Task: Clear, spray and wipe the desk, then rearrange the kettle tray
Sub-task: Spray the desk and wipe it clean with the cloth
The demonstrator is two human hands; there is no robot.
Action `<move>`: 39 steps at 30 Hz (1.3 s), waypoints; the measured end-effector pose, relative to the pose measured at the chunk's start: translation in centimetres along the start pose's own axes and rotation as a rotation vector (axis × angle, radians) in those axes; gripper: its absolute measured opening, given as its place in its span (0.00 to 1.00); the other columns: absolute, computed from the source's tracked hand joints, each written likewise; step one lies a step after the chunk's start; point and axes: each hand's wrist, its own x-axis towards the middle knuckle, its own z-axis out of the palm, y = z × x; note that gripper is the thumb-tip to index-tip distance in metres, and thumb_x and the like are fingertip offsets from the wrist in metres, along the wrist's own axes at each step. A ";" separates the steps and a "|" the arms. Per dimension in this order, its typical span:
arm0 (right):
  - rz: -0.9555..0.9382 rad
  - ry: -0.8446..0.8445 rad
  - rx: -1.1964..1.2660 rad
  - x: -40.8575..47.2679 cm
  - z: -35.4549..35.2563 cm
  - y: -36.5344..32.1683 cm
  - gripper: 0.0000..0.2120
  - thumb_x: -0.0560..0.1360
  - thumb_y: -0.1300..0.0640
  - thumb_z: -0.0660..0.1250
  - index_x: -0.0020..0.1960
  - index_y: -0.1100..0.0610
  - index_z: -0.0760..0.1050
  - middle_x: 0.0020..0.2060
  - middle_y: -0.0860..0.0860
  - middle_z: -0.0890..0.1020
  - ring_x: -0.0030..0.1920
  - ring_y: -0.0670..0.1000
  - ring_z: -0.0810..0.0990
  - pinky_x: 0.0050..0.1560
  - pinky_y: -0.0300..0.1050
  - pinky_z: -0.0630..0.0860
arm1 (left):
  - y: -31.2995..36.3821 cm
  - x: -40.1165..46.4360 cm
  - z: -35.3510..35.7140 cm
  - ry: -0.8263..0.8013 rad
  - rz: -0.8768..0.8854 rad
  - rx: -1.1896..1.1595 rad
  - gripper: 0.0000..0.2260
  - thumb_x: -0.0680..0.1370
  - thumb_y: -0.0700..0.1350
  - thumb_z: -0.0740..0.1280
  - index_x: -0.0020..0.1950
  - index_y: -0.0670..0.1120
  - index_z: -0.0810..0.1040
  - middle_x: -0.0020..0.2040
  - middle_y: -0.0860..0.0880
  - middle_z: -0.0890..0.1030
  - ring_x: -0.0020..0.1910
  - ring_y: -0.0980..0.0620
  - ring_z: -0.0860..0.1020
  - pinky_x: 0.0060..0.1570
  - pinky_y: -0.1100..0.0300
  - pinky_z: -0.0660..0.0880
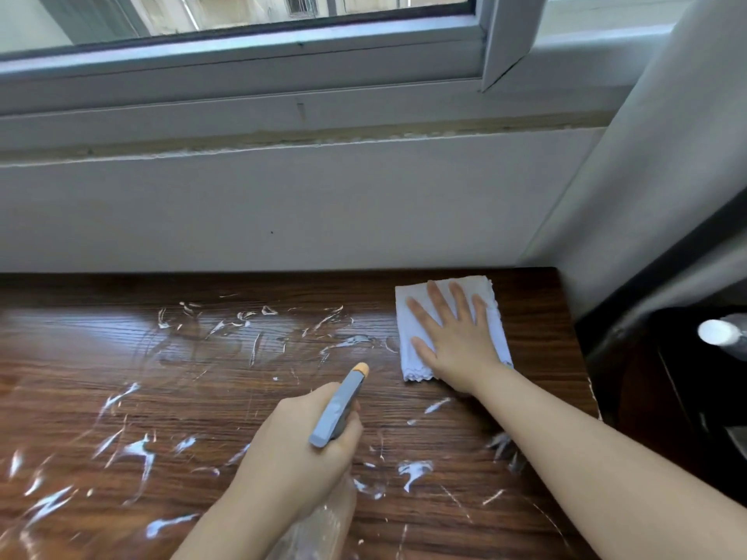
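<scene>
The dark wood-grain desk (242, 398) is cleared and streaked with white foam; wiping is barely begun. The right hand (452, 341) presses a folded white cloth (416, 357), fingers flat; the left hand (299, 446) grips a clear spray bottle with grey trigger (337, 410). No kettle tray is visible.

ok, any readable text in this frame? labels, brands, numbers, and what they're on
None readable.
Spray bottle, gripped by the left hand: grey head and orange nozzle show no lettering; clear body shows no legible label.
White cloth under the right hand: plain, no print.
Wooden desk: only foam streaks, no marks.
Window frame: no writing visible.
</scene>
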 end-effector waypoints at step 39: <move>0.286 -0.051 0.041 -5.3 -0.3 0.5 0.30 0.76 0.35 0.37 0.76 0.41 0.38 0.77 0.47 0.37 0.76 0.55 0.36 0.73 0.59 0.36 | -2.5 -3.9 -1.0 -0.092 0.018 -0.042 0.10 0.78 0.53 0.63 0.42 0.47 0.71 0.33 0.44 0.77 0.34 0.40 0.78 0.37 0.53 0.69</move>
